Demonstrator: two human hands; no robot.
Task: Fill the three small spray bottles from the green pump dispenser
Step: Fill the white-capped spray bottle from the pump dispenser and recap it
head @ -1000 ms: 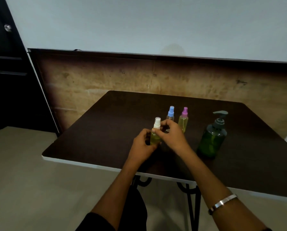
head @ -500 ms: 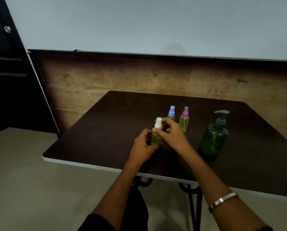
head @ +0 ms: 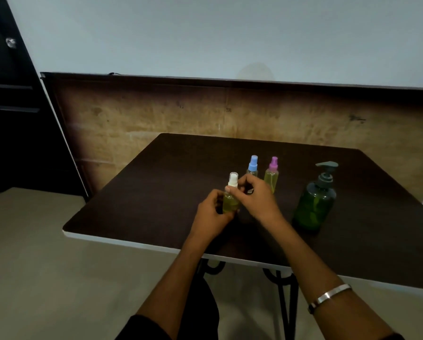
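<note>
Near the middle of the frame your left hand point(head: 214, 212) wraps its grip around the body of the white-capped spray bottle point(head: 231, 200), while your right hand point(head: 257, 197) pinches its grip at the bottle's neck just under the white cap. That bottle stands upright, long axis vertical, nozzle end up, yellow-green liquid showing in its body; its base is hidden behind your fingers, so you cannot tell whether it touches the table point(head: 156, 192). Just behind your right hand, toward the upper centre, stand the blue-capped spray bottle point(head: 252, 166) and the pink-capped spray bottle point(head: 272, 175), side by side and upright, caps up; your right hand covers the lower part of the blue one. To the right, well apart from your hands, the green pump dispenser point(head: 314, 207) stands upright, its dark pump spout pointing toward the left of the frame. A metal bracelet point(head: 329, 296) sits on your right wrist at lower right. A wood-look wall panel point(head: 156, 119) runs behind the table, and a dark door point(head: 6, 106) fills the left edge.
</note>
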